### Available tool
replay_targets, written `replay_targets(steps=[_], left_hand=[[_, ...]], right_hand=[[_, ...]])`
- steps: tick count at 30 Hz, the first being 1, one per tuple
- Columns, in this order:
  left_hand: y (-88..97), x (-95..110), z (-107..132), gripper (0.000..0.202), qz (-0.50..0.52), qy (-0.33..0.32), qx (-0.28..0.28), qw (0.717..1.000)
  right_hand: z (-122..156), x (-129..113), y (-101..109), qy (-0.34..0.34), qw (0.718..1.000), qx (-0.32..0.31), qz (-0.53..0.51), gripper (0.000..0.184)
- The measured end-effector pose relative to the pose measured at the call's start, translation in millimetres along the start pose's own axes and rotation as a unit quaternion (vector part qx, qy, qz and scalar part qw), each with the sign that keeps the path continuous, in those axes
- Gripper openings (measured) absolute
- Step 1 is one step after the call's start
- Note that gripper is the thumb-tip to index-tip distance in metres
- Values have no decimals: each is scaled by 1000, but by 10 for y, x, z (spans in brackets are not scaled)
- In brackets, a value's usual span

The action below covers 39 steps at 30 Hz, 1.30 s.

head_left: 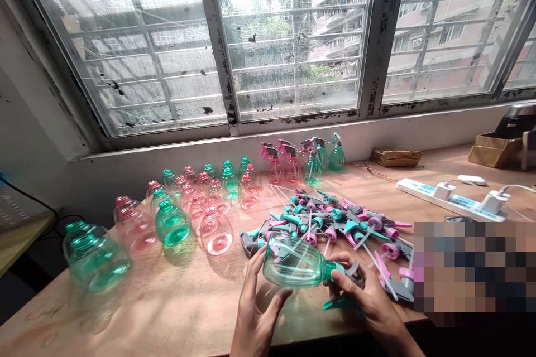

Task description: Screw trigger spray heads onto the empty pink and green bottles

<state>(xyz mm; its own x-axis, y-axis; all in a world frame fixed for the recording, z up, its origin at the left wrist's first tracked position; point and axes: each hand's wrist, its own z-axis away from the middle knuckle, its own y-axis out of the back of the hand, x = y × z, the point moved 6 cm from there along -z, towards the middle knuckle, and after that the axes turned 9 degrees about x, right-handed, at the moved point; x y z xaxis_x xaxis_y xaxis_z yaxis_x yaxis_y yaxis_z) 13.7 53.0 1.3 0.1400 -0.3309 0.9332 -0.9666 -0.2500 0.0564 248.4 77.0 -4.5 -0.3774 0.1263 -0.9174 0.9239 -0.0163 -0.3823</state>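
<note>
A clear green spray bottle [295,265] lies sideways in the air over the front of the table, its base to the left and its neck to the right. My left hand [257,301] cups the base, fingers behind and thumb underneath. At the neck, my right hand [362,293] grips the collar of a grey and green spray head [341,304], whose trigger points down. A dip tube shows through the bottle wall. Just behind lies a pile of loose pink, green and grey spray heads [318,217] with white tubes.
Several open pink bottles [216,234] and green bottles [172,226] stand at the left. Bottles with spray heads fitted [293,167] line the window side. A white power strip [450,199] and a brown package [396,157] lie at the right. The right corner is blurred out.
</note>
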Motion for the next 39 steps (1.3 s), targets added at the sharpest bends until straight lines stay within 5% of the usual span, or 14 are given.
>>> replay_targets(steps=[8, 17, 24, 34, 39], left_hand=[[-2, 100, 40, 74, -18, -30, 11, 999], [24, 96, 22, 52, -45, -82, 38, 995], [9, 12, 17, 77, -13, -40, 11, 999], [-4, 64, 6, 63, -34, -58, 37, 997], [-51, 45, 52, 70, 51, 0, 42, 998]], right_hand=[[42, 65, 3, -32, 999, 1, 12, 45], [30, 37, 5, -11, 1000, -8, 16, 42], [72, 21, -11, -25, 999, 8, 40, 44], [38, 18, -3, -16, 999, 19, 41, 44], [40, 37, -6, -20, 998, 8, 53, 45]])
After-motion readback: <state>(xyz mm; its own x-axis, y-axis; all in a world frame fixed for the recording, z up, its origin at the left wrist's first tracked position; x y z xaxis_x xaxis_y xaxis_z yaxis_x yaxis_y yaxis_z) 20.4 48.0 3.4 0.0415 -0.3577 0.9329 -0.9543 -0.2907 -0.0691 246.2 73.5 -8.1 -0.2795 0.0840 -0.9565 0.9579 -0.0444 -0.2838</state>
